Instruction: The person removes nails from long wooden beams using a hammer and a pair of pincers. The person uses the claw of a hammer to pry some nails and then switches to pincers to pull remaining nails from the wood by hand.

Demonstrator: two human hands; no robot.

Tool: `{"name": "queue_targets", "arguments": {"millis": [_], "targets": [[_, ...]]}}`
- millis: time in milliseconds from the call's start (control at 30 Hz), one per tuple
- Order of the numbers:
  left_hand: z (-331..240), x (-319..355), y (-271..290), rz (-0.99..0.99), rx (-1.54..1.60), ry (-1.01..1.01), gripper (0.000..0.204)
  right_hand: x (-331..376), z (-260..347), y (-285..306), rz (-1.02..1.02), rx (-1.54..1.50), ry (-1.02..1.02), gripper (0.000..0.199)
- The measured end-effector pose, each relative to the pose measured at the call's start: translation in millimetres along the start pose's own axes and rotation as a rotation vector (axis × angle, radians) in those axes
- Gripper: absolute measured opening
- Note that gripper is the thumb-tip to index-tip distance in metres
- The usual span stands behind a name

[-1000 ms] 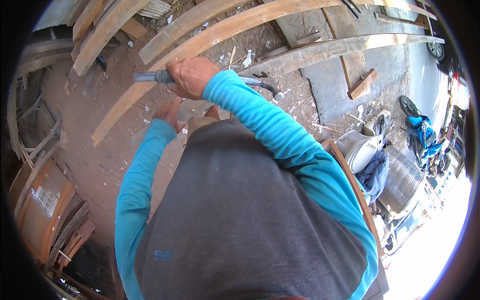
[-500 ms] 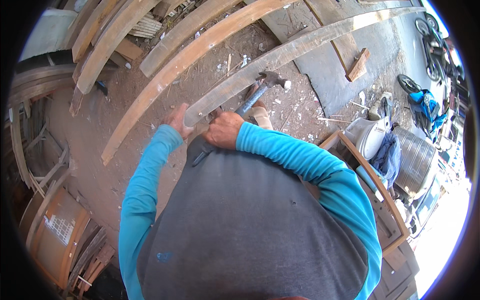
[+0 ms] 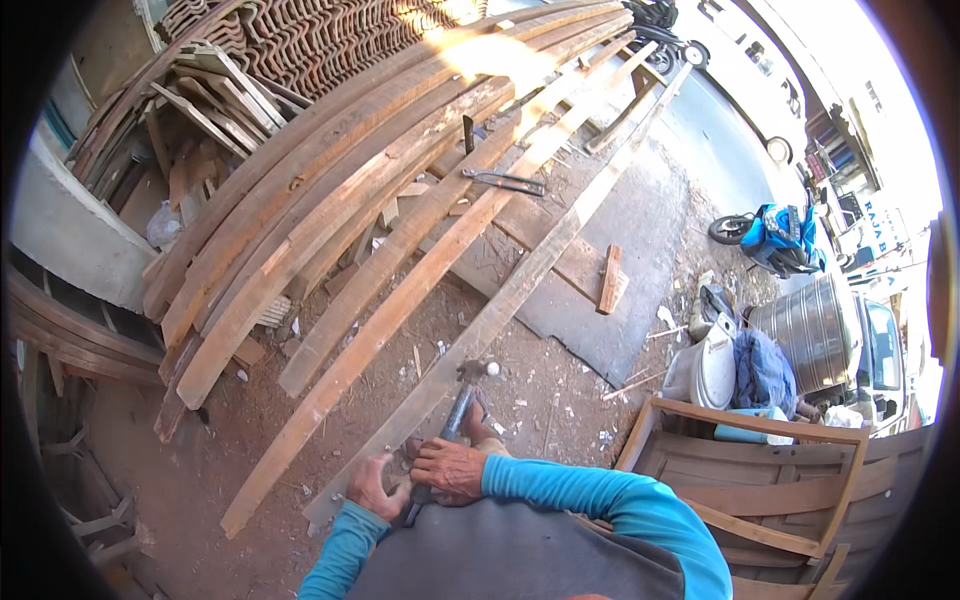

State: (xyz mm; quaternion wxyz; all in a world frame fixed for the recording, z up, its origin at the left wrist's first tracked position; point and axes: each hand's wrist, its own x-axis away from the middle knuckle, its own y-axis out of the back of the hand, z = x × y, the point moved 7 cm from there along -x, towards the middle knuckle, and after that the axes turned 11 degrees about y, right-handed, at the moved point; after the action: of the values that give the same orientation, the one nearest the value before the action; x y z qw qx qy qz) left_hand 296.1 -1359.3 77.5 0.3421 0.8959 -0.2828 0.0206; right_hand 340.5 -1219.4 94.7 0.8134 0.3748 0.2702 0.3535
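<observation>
My right hand (image 3: 452, 466) is closed round the grip of a claw hammer (image 3: 459, 412), held close to my body. The hammer's dark metal head points away from me, over the edge of a long weathered wooden beam (image 3: 520, 280). My left hand (image 3: 375, 488) is beside the beam's near end, left of my right hand, with its fingers curled inward. What those fingers hold, if anything, I cannot make out. The beam runs from near my body toward the far right. Another long brown beam (image 3: 370, 350) lies to its left.
A stack of thick curved beams (image 3: 300, 240) fills the left, with long-handled pincers (image 3: 505, 182) lying across nearby timbers. Roof tiles (image 3: 290, 45) are stacked behind. At right are a wooden frame (image 3: 640, 440), a metal drum (image 3: 815, 335) and a blue motorbike (image 3: 780, 238). Wood chips litter the ground.
The view has tilted up to show more beams and the road beyond. My left hand has come off the end of the weathered beam and closer to my right hand, which still grips the hammer.
</observation>
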Motion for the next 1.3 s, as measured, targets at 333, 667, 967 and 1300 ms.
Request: {"name": "queue_targets", "arguments": {"millis": [333, 667, 967, 1300], "targets": [[11, 25, -50, 0.332, 0.326, 0.24, 0.045, 56, 14, 23, -0.565, -0.116, -0.645, 0.06], [8, 36, -49, 0.123, 0.288, 0.308, 0.04, 25, -39, -73, -1.392, -1.805, -0.695, 0.042], [52, 0, -8, -0.107, -0.564, 0.284, 0.078, 62, -49, -102, -1.423, -1.278, -1.005, 0.018], [86, -24, -18, 0.049, -0.679, 0.483, 0.07, 105, -47, -99, -1.179, -1.354, -1.198, 0.015]]}}
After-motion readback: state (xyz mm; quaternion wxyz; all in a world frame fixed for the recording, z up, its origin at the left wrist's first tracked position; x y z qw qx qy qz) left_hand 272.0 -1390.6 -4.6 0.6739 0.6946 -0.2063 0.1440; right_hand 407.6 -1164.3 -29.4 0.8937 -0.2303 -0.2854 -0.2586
